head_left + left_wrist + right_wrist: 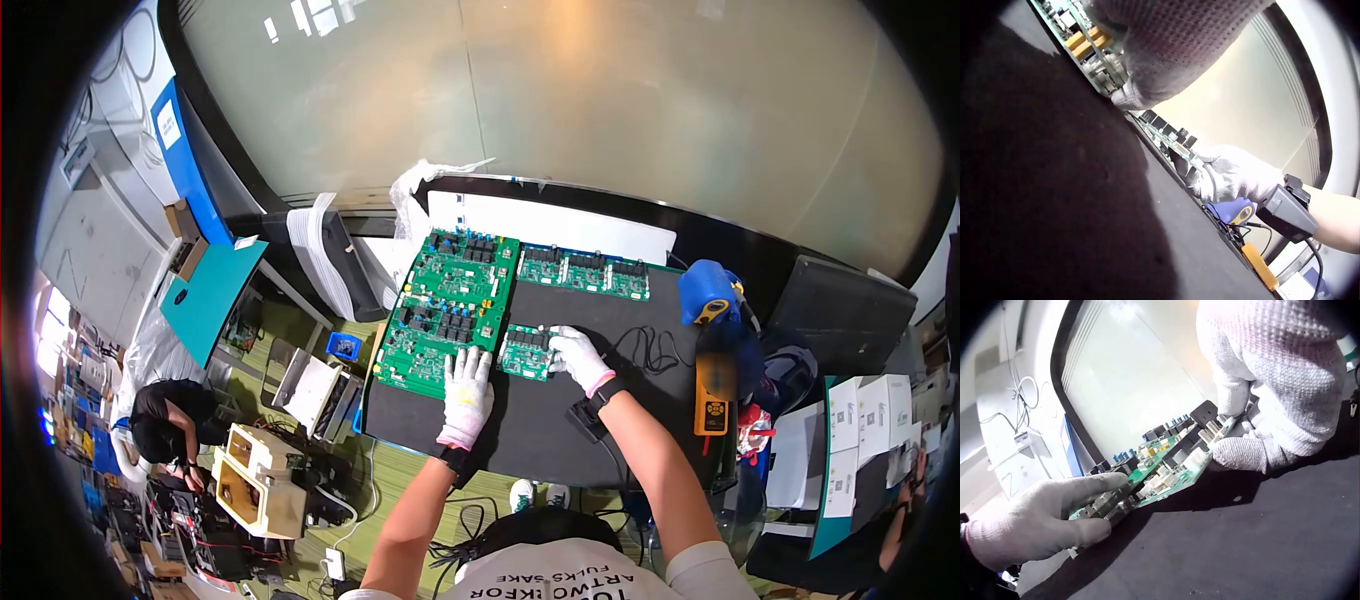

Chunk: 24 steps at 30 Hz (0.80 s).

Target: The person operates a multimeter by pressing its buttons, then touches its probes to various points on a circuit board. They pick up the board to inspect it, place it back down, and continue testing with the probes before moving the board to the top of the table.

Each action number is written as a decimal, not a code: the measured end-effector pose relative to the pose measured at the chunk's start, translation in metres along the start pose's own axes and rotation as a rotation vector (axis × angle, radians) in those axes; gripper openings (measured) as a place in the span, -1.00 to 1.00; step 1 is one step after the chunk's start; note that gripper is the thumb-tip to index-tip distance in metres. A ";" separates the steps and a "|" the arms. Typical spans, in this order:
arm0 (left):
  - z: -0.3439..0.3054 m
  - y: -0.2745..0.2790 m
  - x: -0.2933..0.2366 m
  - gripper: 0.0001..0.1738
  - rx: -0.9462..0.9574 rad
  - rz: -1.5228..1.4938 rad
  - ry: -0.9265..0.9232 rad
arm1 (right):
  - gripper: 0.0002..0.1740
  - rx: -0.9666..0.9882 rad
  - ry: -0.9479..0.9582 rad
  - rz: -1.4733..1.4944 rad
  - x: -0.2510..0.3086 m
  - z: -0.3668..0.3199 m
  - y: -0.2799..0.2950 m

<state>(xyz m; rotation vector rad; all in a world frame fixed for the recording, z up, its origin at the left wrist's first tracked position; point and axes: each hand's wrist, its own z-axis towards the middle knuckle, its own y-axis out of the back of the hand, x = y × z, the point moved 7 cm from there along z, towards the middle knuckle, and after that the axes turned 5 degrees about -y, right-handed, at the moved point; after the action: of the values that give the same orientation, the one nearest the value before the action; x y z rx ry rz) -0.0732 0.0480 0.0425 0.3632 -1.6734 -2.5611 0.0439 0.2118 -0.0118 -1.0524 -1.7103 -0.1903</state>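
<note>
My gloved right hand (582, 360) pinches the right edge of a small green circuit board (524, 354) between thumb and fingers. In the right wrist view, this board (1188, 475) is tilted, with its edge raised over the dark mat. My gloved left hand (467, 400) rests with straight fingers on the lower right part of a large green circuit board (415, 365). A similar large board (455, 275) lies just behind it. The left thumb sits by the board's edge in the left wrist view. The right hand's palm side is partly hidden.
Several small green boards (585, 274) stand in a row at the back of the dark mat (600, 310). A black cable (650, 350) is coiled to the right. Beyond it are a blue tool (708, 290) and an orange meter (712, 410). Another person (175, 420) works at left.
</note>
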 end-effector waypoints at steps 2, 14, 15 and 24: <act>0.001 0.004 -0.002 -0.33 -0.004 0.006 -0.004 | -0.65 -0.007 0.002 -0.022 0.000 0.003 -0.003; -0.014 0.001 -0.061 -0.45 0.243 -0.355 -0.383 | -0.68 -0.147 0.049 -0.035 0.029 0.039 0.021; -0.020 -0.012 -0.061 -0.38 0.329 -0.338 -0.378 | -0.68 -0.146 0.057 -0.036 0.030 0.046 0.022; -0.034 -0.026 -0.061 -0.29 0.368 -0.294 -0.400 | -0.71 -0.232 0.046 -0.086 0.034 0.083 0.025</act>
<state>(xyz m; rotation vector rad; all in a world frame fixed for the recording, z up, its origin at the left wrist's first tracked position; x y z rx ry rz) -0.0048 0.0392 0.0162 0.1203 -2.4128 -2.6478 0.0025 0.2940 -0.0267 -1.1345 -1.7216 -0.4741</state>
